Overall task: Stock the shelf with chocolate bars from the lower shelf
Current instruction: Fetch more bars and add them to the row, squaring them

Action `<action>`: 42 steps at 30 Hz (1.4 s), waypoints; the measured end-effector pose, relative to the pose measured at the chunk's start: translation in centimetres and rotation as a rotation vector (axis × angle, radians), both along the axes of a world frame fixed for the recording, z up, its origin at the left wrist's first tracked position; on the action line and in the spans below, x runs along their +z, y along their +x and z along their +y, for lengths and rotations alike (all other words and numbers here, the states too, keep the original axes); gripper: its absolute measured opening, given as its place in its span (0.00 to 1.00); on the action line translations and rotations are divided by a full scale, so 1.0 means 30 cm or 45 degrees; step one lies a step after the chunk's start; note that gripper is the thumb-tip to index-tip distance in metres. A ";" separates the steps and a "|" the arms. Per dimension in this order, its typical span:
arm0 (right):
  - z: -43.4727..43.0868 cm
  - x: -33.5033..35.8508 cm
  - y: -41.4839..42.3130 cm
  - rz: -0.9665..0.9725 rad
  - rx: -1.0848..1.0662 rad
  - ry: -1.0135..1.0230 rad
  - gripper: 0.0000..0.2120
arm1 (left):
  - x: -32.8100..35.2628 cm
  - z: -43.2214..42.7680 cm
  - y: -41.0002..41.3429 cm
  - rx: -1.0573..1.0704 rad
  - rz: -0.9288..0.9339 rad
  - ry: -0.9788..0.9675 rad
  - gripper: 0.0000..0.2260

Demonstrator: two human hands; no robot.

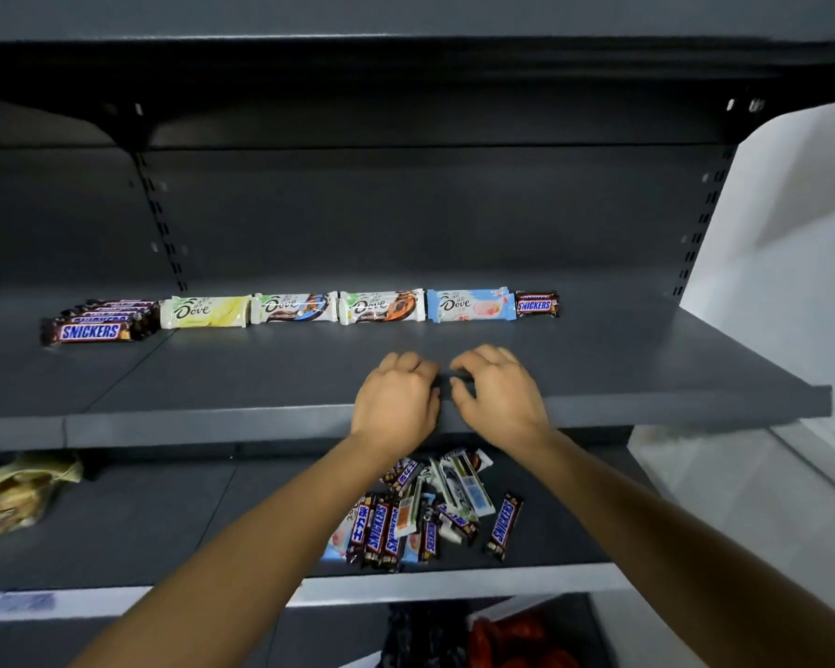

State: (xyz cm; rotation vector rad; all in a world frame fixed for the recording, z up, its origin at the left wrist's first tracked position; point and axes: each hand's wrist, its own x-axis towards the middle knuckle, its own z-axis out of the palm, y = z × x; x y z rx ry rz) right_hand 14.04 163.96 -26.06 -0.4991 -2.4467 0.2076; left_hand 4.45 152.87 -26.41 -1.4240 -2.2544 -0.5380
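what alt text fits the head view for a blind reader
A left hand and right hand, fingers curled, are side by side at the front of a dark shelf; whether they hold anything is unclear. Snickers bars and four Dove bars line its back, and a loose pile of bars lies on the lower shelf.

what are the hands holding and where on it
A dark bar, it seems, mostly hidden: the left hand pinches its left end and the right hand its right end, above the shelf.
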 end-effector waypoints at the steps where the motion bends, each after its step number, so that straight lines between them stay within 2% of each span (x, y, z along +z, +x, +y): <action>1: -0.023 -0.014 0.014 0.041 -0.001 0.021 0.10 | -0.010 -0.027 0.007 -0.022 0.022 0.009 0.13; 5: -0.096 -0.071 0.065 0.138 0.007 0.054 0.05 | -0.059 -0.114 0.029 -0.115 0.079 0.034 0.12; 8: -0.121 -0.122 0.104 0.202 0.029 0.090 0.06 | -0.107 -0.152 0.044 -0.208 0.119 0.059 0.11; 14: -0.094 -0.267 0.164 0.088 0.032 -0.016 0.07 | -0.230 -0.169 0.056 -0.330 0.081 0.020 0.10; 23: 0.038 -0.536 0.161 -0.226 -0.200 -0.300 0.04 | -0.504 -0.142 -0.033 0.025 -0.324 -0.250 0.11; 28: 0.115 -0.671 0.125 -0.365 -0.274 -0.457 0.07 | -0.661 -0.120 -0.103 0.215 -0.428 -0.410 0.08; 36: 0.231 -0.858 0.050 -0.617 -0.585 -0.745 0.11 | -0.846 -0.081 -0.222 0.532 -0.622 -0.544 0.14; 42: 0.272 -0.984 -0.013 -0.650 -0.696 -0.969 0.20 | -0.952 -0.060 -0.295 0.623 -0.757 -0.583 0.15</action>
